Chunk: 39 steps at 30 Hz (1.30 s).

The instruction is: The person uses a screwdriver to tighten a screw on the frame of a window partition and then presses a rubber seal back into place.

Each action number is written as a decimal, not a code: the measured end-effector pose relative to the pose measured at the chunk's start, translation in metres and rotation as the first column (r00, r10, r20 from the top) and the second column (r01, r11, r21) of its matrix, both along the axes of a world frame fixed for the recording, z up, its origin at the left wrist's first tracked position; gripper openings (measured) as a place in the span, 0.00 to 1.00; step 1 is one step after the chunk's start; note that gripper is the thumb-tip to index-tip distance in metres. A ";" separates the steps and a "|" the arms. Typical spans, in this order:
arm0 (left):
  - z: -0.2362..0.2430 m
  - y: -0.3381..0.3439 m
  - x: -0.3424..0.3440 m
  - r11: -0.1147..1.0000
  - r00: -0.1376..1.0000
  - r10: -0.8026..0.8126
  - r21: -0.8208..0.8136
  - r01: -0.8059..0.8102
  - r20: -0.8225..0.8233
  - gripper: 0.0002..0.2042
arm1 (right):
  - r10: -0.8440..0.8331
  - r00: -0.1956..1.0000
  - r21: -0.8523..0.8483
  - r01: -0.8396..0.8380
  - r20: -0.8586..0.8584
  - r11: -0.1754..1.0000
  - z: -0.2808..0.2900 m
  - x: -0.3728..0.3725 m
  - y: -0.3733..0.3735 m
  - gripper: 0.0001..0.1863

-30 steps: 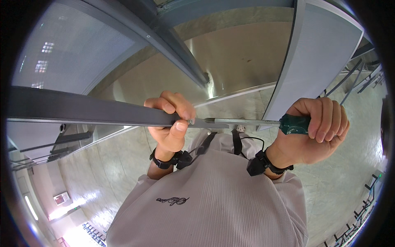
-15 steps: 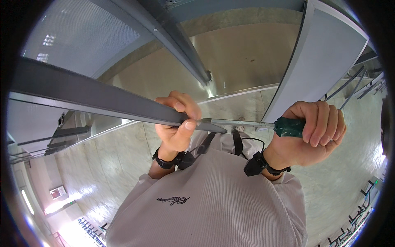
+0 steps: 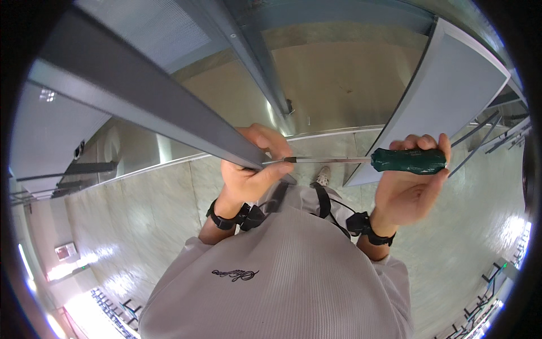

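My right hand [image 3: 407,189] has its palm turned up, its fingers and thumb around the dark green handle of a screwdriver [image 3: 409,161]. The slim metal shaft lies nearly level and points left, its dark tip against the side of a grey metal bar [image 3: 169,104]. At that tip my left hand [image 3: 254,164] is closed, with thumb and fingers pinching about it and the hand pressed to the bar. A thin shiny piece shows between tip and bar, too small to make out.
A grey-white panel [image 3: 446,90] leans at the right. Another metal post [image 3: 254,62] stands ahead, beside a brownish sheet surface [image 3: 350,85]. Black bands with boxes [image 3: 361,224] sit on both my wrists. Pale floor tiles [image 3: 152,220] spread below, with rows of dark frames [image 3: 485,294] far off.
My right hand has turned from palm down to palm up around the handle, shifting its grip. The bar appears steeper and closer in view. My left hand stays at the screwdriver's tip.
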State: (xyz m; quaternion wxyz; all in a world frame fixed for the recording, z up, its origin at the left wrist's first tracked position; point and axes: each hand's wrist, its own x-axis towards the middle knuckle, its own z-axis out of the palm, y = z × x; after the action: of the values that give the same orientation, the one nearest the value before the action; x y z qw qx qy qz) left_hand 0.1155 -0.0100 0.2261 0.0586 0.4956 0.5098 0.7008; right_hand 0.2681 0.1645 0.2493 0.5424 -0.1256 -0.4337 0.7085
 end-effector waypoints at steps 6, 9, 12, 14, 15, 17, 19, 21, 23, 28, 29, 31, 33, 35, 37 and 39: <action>0.003 -0.005 0.000 0.996 0.991 -0.063 -0.055 0.069 0.120 0.27 | 0.023 0.699 0.286 -0.322 0.715 0.902 -0.043 0.052 0.049 0.35; 0.004 0.000 0.000 0.995 0.990 -0.086 -0.037 0.090 0.108 0.27 | 0.023 0.734 0.236 -0.248 0.678 0.940 -0.033 0.032 0.031 0.36; 0.006 -0.001 -0.001 0.995 0.984 -0.029 -0.086 0.045 0.174 0.26 | 0.159 0.793 0.195 -0.330 0.588 0.923 -0.032 0.035 0.028 0.32; 0.011 -0.003 0.000 0.995 0.969 -0.011 -0.092 0.035 0.246 0.22 | 0.275 0.762 0.086 -0.396 0.586 0.914 -0.025 0.041 0.026 0.33; 0.012 -0.004 0.000 0.994 0.949 -0.005 -0.106 0.040 0.317 0.18 | 0.282 0.757 0.091 -0.409 0.589 0.908 -0.025 0.043 0.028 0.33; 0.005 -0.004 -0.001 0.997 0.957 -0.013 -0.075 0.037 0.291 0.23 | 0.189 0.658 0.257 -0.518 0.729 0.816 -0.028 0.053 0.041 0.36; 0.003 -0.004 -0.005 0.998 0.963 -0.030 -0.052 0.046 0.267 0.27 | 0.170 0.606 0.285 -0.580 0.777 0.763 -0.030 0.055 0.050 0.39; 0.003 -0.004 -0.010 0.992 0.991 -0.116 -0.046 0.120 0.070 0.28 | 0.087 0.704 0.282 -0.392 0.705 0.876 -0.030 0.049 0.040 0.38; 0.001 -0.007 -0.011 0.992 0.991 -0.113 -0.050 0.117 0.072 0.28 | 0.109 0.776 0.215 -0.302 0.622 0.929 -0.015 0.040 0.025 0.36; 0.000 -0.015 -0.012 0.988 0.992 -0.084 -0.122 0.095 0.095 0.27 | 0.088 0.868 0.326 -0.276 0.489 0.904 0.003 0.053 0.008 0.36; 0.003 -0.015 -0.011 0.988 0.990 -0.042 -0.139 0.061 0.137 0.21 | 0.046 0.879 0.394 -0.259 0.475 0.882 0.003 0.056 0.008 0.36; 0.003 -0.016 -0.012 0.985 0.983 -0.007 -0.168 0.038 0.181 0.15 | -0.060 0.850 0.470 -0.229 0.523 0.852 0.004 0.063 0.012 0.38; -0.001 -0.019 -0.014 0.993 0.992 -0.015 -0.115 0.029 0.125 0.15 | -0.261 0.746 0.620 -0.250 0.613 0.743 0.008 0.063 0.017 0.41; -0.002 -0.016 -0.014 0.997 0.988 -0.032 -0.066 0.042 0.149 0.15 | -0.385 0.635 0.663 -0.278 0.670 0.695 0.013 0.058 0.016 0.46; -0.002 -0.014 -0.013 0.999 0.985 -0.039 -0.013 0.042 0.170 0.15 | -0.244 0.688 0.476 -0.167 0.684 0.863 0.015 0.042 0.007 0.44; -0.002 -0.014 -0.010 0.999 0.969 -0.032 -0.013 0.036 0.247 0.17 | -0.227 0.709 0.475 -0.171 0.668 0.863 0.010 0.042 0.006 0.42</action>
State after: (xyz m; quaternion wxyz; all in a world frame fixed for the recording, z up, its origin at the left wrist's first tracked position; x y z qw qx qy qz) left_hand 0.1055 -0.0240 0.2244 0.1375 0.4127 0.4959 0.7515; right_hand 0.3102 0.1705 0.2592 0.3595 -0.2468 -0.7744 0.4584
